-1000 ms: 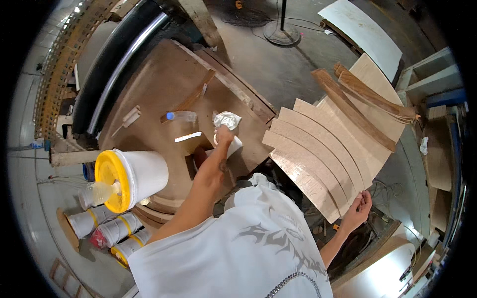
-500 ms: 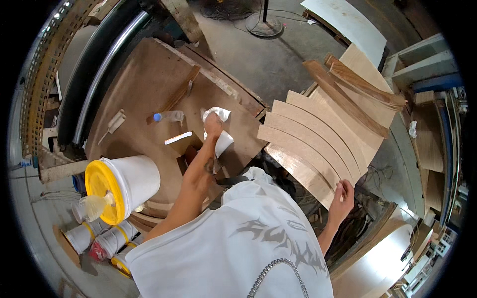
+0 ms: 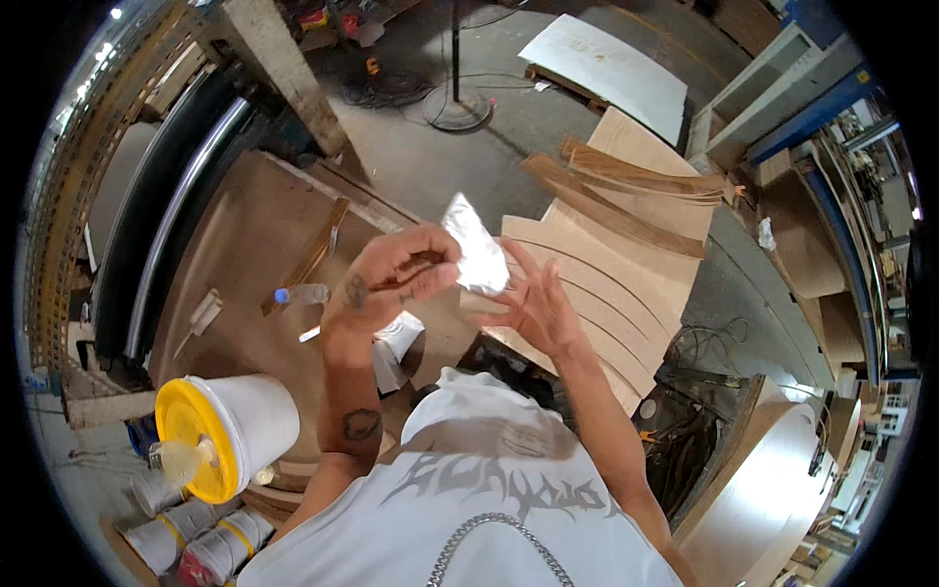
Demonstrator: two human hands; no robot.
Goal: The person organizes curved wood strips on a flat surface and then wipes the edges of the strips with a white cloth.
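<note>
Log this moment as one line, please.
left hand: pinching crumpled white piece by left edge | right hand: open beside it, contact unclear | left side: blue-capped bottle, yellow-lidded bucket | right side: curved boards

I see a loose white shirt [image 3: 469, 460] with jagged grey lettering [image 3: 499, 483] across the chest and a silver link chain [image 3: 497, 518] over it. The left forearm [image 3: 344, 386] carries a dark, rounded tattoo [image 3: 362, 425]; a smaller marking [image 3: 356, 291] sits near the wrist, its design too blurred for me to make out.
</note>
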